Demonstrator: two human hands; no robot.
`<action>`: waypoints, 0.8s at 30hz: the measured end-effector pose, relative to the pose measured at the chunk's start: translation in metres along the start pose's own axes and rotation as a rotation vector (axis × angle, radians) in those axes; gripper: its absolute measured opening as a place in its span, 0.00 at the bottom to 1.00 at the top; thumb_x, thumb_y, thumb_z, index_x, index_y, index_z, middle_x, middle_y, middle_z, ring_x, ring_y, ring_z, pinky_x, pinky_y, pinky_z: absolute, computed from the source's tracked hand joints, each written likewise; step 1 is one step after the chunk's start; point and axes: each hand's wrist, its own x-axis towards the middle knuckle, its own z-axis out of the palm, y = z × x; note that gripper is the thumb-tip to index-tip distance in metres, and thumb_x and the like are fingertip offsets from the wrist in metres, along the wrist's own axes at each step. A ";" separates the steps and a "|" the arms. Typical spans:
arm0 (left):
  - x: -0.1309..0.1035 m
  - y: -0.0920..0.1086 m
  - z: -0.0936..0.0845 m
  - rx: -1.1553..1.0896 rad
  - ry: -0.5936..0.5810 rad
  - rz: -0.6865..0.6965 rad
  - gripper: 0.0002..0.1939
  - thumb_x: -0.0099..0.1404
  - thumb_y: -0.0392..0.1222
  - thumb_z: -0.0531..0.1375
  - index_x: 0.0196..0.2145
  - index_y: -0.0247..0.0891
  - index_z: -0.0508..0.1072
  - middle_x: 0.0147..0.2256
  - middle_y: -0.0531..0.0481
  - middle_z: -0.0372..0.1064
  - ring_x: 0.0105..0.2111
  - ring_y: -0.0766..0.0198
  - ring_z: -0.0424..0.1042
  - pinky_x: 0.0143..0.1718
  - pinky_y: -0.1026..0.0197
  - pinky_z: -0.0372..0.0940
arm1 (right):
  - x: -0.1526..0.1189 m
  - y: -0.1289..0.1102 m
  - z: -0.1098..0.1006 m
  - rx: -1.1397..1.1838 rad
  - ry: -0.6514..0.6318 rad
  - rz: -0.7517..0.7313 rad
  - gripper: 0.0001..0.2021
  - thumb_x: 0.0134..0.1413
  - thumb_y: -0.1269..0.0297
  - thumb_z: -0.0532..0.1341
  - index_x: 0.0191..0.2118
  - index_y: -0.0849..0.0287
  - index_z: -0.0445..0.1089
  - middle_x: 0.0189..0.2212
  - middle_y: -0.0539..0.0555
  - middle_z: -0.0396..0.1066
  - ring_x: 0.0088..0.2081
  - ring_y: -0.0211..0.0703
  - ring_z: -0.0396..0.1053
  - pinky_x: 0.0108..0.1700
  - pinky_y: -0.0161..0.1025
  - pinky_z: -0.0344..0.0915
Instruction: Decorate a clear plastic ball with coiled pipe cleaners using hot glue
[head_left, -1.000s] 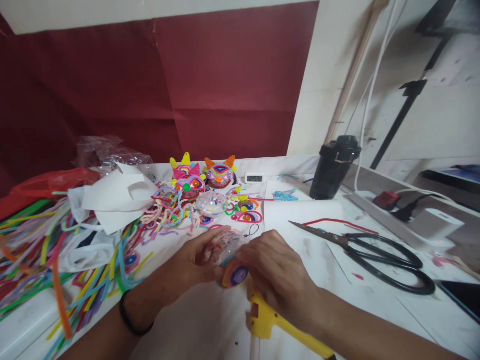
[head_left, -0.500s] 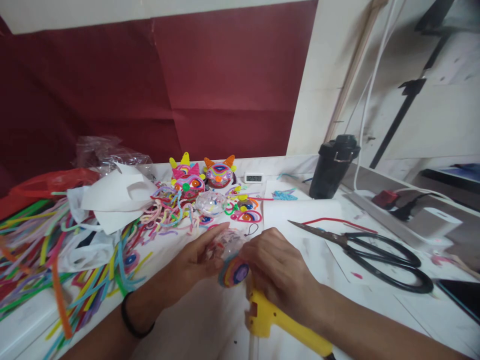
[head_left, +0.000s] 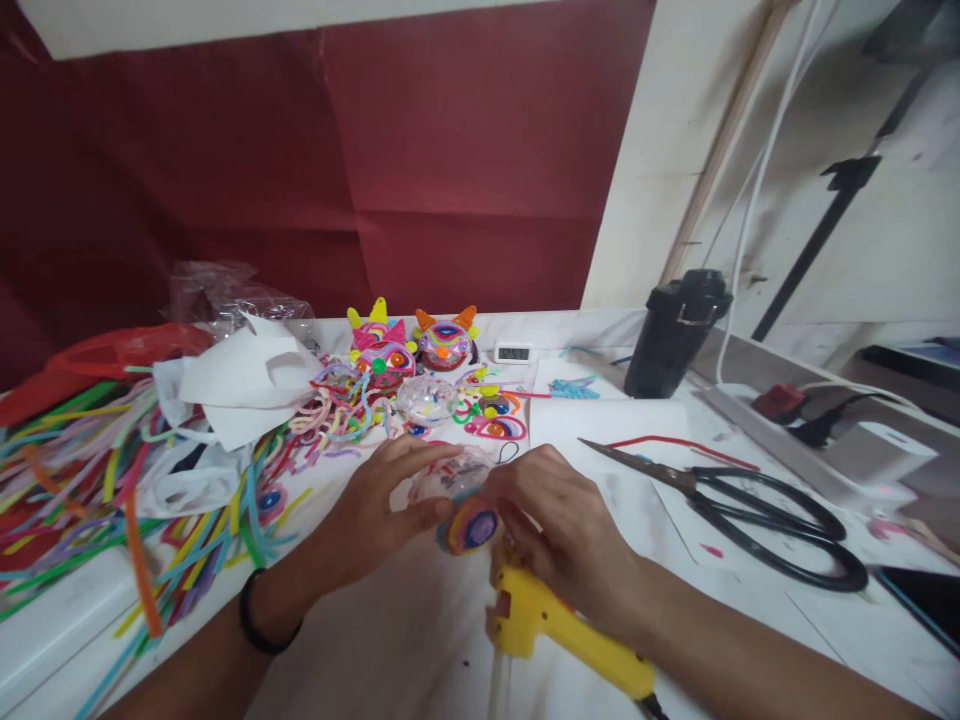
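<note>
Near the front middle of the table, a clear plastic ball sits between my hands. My left hand holds its left side, thumb and fingers curved around it. My right hand pinches the edge of a coiled disc with a purple centre and blue, yellow and orange rings, which lies against the ball's near side. The fingertips of my right hand are partly hidden. Below that hand lies a yellow glue gun, with a clear stick coming out of its near end. A small black loop stands out behind the ball.
Black scissors lie on the right, beside a power strip. A black bottle stands behind. Colourful pipe cleaners and white paper cover the left. Decorated balls, a second clear ball and a small clock sit at the back.
The view has shifted slightly, so the things on the table appear a little further right. The disc has tipped to show more of its face, and my left thumb has lifted somewhat from it.
</note>
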 end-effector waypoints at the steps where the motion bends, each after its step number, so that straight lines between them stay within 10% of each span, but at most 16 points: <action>1: -0.001 0.003 0.000 0.029 0.006 0.000 0.21 0.61 0.49 0.70 0.52 0.52 0.80 0.50 0.46 0.74 0.53 0.47 0.67 0.56 0.51 0.59 | 0.001 0.000 0.000 -0.001 0.005 -0.002 0.10 0.65 0.78 0.54 0.39 0.58 0.69 0.28 0.53 0.74 0.30 0.43 0.67 0.36 0.42 0.64; 8: -0.008 0.014 0.002 -0.118 -0.038 -0.240 0.31 0.59 0.54 0.68 0.59 0.45 0.74 0.48 0.43 0.73 0.34 0.55 0.72 0.21 0.64 0.64 | 0.004 -0.004 0.004 0.005 -0.008 -0.007 0.10 0.65 0.78 0.54 0.38 0.57 0.69 0.28 0.52 0.73 0.30 0.44 0.67 0.36 0.43 0.62; 14: -0.007 0.015 0.007 -0.477 -0.042 -0.370 0.30 0.54 0.46 0.72 0.55 0.41 0.75 0.29 0.57 0.65 0.29 0.64 0.69 0.25 0.65 0.69 | 0.003 -0.006 0.008 0.014 -0.011 -0.031 0.11 0.69 0.74 0.52 0.39 0.59 0.70 0.28 0.54 0.74 0.30 0.45 0.67 0.36 0.44 0.61; 24: -0.007 0.020 0.015 -0.351 0.072 -0.450 0.33 0.51 0.49 0.70 0.54 0.38 0.71 0.25 0.59 0.64 0.22 0.66 0.67 0.16 0.68 0.63 | 0.010 -0.016 -0.003 0.048 -0.068 -0.056 0.13 0.73 0.69 0.50 0.41 0.59 0.72 0.32 0.56 0.78 0.33 0.46 0.71 0.38 0.44 0.65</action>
